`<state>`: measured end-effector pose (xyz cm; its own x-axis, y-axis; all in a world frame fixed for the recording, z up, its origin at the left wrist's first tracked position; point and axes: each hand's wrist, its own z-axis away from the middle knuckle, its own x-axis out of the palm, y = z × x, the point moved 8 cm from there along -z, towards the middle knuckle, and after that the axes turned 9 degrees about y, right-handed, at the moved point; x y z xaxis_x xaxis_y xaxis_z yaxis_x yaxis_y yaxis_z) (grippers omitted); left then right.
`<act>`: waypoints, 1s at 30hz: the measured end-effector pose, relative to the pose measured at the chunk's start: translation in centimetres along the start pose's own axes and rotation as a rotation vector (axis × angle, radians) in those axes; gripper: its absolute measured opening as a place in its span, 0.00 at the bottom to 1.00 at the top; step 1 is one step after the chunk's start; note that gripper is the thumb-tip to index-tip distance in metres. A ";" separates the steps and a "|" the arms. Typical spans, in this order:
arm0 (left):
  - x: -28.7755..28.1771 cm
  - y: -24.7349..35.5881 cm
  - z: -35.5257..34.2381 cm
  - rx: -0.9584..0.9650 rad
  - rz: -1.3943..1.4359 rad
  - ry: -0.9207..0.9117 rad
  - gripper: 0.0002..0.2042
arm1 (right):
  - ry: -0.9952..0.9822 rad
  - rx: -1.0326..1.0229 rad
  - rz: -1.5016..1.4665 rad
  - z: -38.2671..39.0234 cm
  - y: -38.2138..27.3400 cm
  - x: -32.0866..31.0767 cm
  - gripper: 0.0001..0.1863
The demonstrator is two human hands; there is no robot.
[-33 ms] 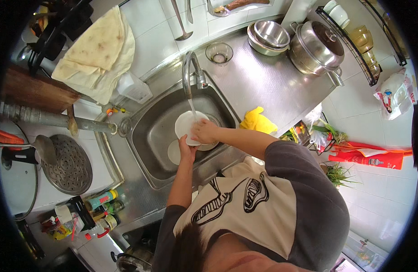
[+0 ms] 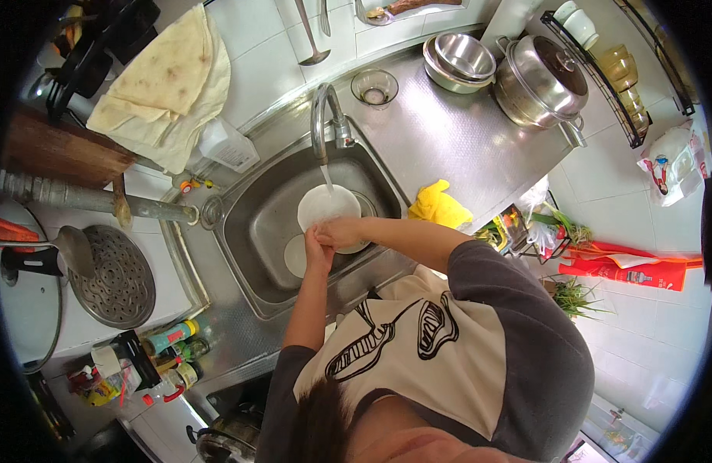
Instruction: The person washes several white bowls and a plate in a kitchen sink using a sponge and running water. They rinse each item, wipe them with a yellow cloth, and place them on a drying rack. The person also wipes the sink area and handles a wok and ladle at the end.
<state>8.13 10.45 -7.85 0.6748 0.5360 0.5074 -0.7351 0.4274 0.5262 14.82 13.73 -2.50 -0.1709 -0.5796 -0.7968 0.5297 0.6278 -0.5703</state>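
A white bowl (image 2: 325,202) is held in the sink (image 2: 251,231), its inside facing up under the running water from the tap (image 2: 319,127). My left hand (image 2: 318,248) grips its near rim, fingers curled. Beside it, touching it, my right hand (image 2: 342,233) also lies at the near rim; its fingers are partly hidden. Below the bowl, another white dish (image 2: 295,257) rests on the sink bottom, partly covered by my left hand and wrist. A clear or greyish dish (image 2: 366,207) shows behind the held bowl on the right.
On the steel counter are a glass bowl (image 2: 374,88), stacked metal basins (image 2: 464,58), a lidded pot (image 2: 537,81) and a yellow cloth (image 2: 441,204). A white jug (image 2: 228,147) stands left of the tap. Bottles (image 2: 174,378) lie at the lower left near a perforated steamer plate (image 2: 113,276).
My right hand has shifted from the bowl's right side down to the near rim beside my left hand. The bowl's inside now shows more fully.
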 end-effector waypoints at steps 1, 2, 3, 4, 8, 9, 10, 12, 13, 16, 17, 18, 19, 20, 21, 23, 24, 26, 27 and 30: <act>0.1 0.2 -1.0 -0.023 0.032 -0.046 0.22 | -0.002 0.012 -0.235 -1.1 0.2 0.9 0.28; -0.2 0.8 -0.3 -0.097 0.056 0.029 0.22 | -0.003 0.134 -0.180 0.8 -0.8 -1.4 0.25; -0.3 2.1 0.6 -0.034 -0.019 0.072 0.22 | -0.002 0.029 -0.015 1.5 -1.3 -2.3 0.23; 0.3 3.2 1.6 0.027 -0.099 0.104 0.23 | 0.004 -0.067 0.153 2.3 -1.0 -3.6 0.22; 0.7 4.3 0.8 0.039 -0.293 0.179 0.24 | 0.289 0.070 0.059 2.4 -0.4 -5.8 0.17; 0.2 4.2 0.4 0.021 -0.345 0.218 0.24 | 0.358 0.197 -0.066 2.3 -0.3 -6.1 0.18; 1.4 4.0 0.8 0.016 -0.379 0.175 0.28 | 0.502 0.236 -0.144 2.4 -0.1 -6.7 0.18; 0.0 3.9 -0.6 0.305 -0.733 0.227 0.31 | 0.788 0.279 -0.302 2.2 0.0 -7.6 0.19; 2.5 3.9 1.0 0.459 -1.029 0.164 0.32 | 0.846 0.446 -0.488 2.3 2.6 -6.5 0.19; 8.6 3.8 7.1 1.023 -1.512 0.139 0.30 | 1.003 0.798 -1.158 2.0 8.4 -1.3 0.26; 10.3 3.8 8.9 1.214 -1.596 0.144 0.28 | 1.011 0.819 -1.163 2.1 8.5 -1.5 0.27; 11.3 3.9 9.2 1.201 -1.670 0.144 0.26 | 1.022 0.842 -1.168 2.3 8.7 -1.8 0.28; 12.3 4.2 9.4 1.259 -1.711 0.147 0.26 | 1.032 0.862 -1.169 2.6 8.5 -2.4 0.30; 13.0 4.5 9.4 1.315 -1.752 0.149 0.25 | 0.971 0.905 -1.112 3.0 7.9 -3.0 0.30; 13.7 4.8 9.0 1.372 -1.793 0.149 0.25 | 0.910 0.948 -1.054 3.4 7.3 -3.4 0.31; 13.3 6.4 5.7 1.228 -1.663 0.135 0.22 | 0.871 0.964 -0.982 4.0 6.0 -4.5 0.34; 13.0 7.2 4.0 1.158 -1.597 0.127 0.21 | 0.893 0.945 -0.970 4.3 5.2 -4.8 0.36; 12.7 8.0 0.9 0.850 -1.535 0.127 0.19 | 0.928 0.940 -0.976 4.9 5.0 -5.0 0.37; 12.3 8.2 -0.2 0.699 -1.497 0.126 0.18 | 0.939 0.950 -0.996 5.2 5.1 -5.1 0.36; 10.9 8.9 -2.9 0.506 -1.098 -0.014 0.19 | 0.959 0.925 -1.181 5.6 5.6 -5.8 0.28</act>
<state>8.75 22.18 0.34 0.9267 0.0570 -0.3716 0.3366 0.3145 0.8876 23.44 17.68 0.07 -0.9683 0.2265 -0.1056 -0.0293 -0.5225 -0.8521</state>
